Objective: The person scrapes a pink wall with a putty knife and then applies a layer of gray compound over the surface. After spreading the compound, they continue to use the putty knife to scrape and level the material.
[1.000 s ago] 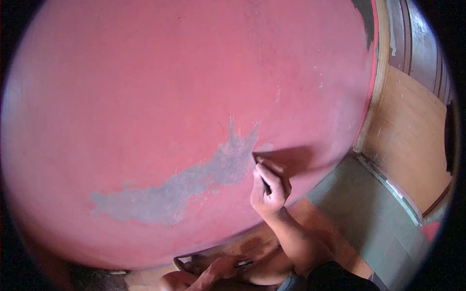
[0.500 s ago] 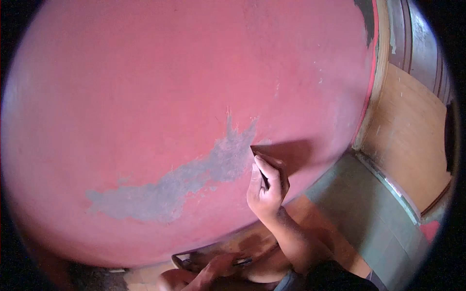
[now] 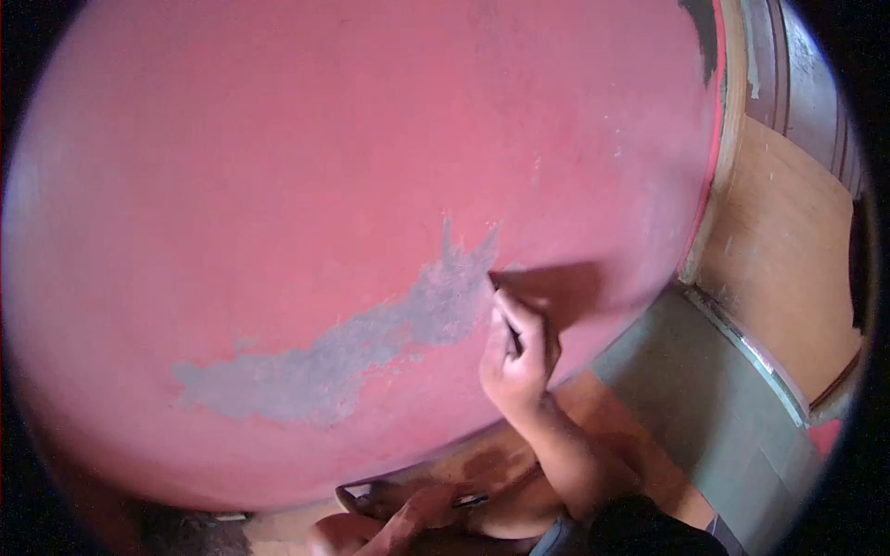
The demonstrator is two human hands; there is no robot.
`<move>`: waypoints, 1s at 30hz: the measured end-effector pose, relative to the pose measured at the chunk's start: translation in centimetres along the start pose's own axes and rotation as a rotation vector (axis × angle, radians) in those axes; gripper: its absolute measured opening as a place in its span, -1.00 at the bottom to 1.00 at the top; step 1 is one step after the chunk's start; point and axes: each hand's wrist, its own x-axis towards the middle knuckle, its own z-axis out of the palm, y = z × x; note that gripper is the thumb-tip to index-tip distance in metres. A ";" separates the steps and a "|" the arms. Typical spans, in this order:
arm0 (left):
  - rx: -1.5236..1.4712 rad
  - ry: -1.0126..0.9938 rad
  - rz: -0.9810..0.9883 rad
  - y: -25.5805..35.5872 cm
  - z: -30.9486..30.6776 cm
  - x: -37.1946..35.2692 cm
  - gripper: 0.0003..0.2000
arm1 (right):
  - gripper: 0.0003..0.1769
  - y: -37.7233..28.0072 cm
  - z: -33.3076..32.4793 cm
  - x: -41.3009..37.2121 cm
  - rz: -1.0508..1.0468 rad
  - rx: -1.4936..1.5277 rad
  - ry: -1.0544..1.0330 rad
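Note:
My right hand point(image 3: 521, 357) is closed in a pinch around a scraper point(image 3: 498, 280), seen as a thin dark blade between thumb and fingers. The blade's tip meets the pink wall point(image 3: 306, 167) at the right end of a long, ragged grey patch point(image 3: 371, 343). Below, at the bottom of the view, my left hand point(image 3: 422, 511) is low beside my bent knee, its fingers curled and partly hidden. A small dark object point(image 3: 470, 500) with a bluish edge lies against those fingers; its kind does not show.
A pale brown panel point(image 3: 779, 269) and grey-green flooring point(image 3: 714, 389) lie at the right, past the wall's edge strip point(image 3: 714, 185). Another dark patch point(image 3: 703, 37) marks the wall's upper right. Dark debris point(image 3: 195, 533) is at the lower left.
The view has shifted slightly, so the whole scene sits a little further right. My right hand and the scraper stay at the grey patch's right end, the grip unchanged.

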 end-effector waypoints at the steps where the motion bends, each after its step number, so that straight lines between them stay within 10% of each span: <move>1: 0.010 -0.030 -0.058 1.3 -0.9 -0.4 -0.39 | -0.59 0.1 0.2 0.9 0.010 0.037 0.057; 30: 0.063 -0.044 -0.121 0.5 -0.4 0.2 -0.33 | -0.66 -0.5 0.5 -0.3 0.034 0.013 0.067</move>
